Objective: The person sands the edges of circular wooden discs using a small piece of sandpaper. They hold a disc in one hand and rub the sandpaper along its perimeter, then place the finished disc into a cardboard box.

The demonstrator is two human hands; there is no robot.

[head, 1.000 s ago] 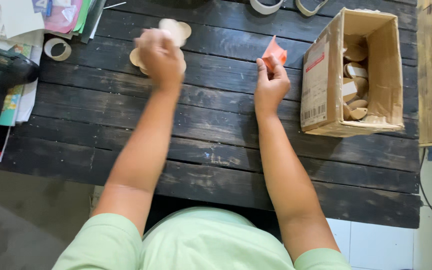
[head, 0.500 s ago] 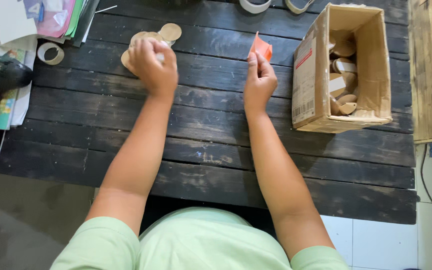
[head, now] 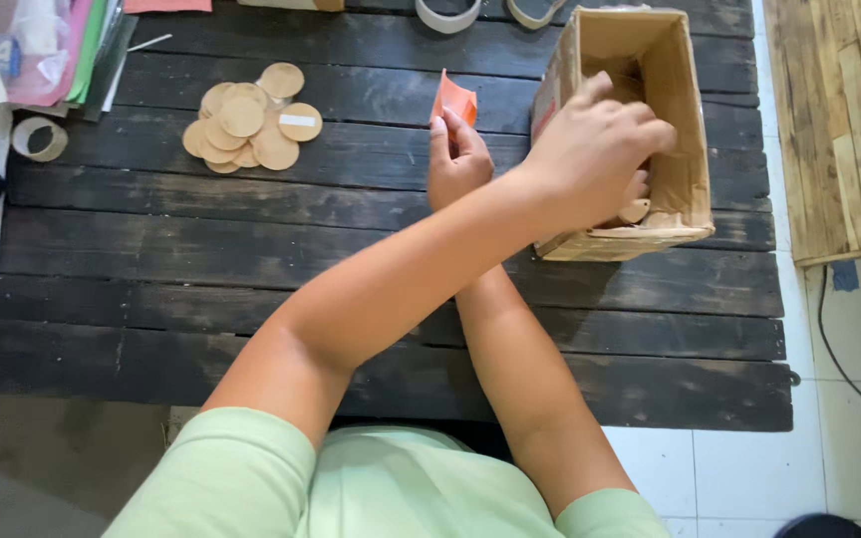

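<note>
**Cardboard box, reached into from across the body**

Brown open-topped box [head: 685, 139], upper right of frame, long axis running top to bottom, mouth facing the camera. Left hand [head: 595, 149] crossed over the right forearm, fingers curled down inside among small tan pieces; what they close on, cannot tell. Right hand [head: 457, 159] at upper centre, pinching an orange paper piece [head: 453, 100] upright. Best kept: wrist clear of the box wall, box unshifted. Tan discs [head: 248, 128] heaped upper left.
</note>
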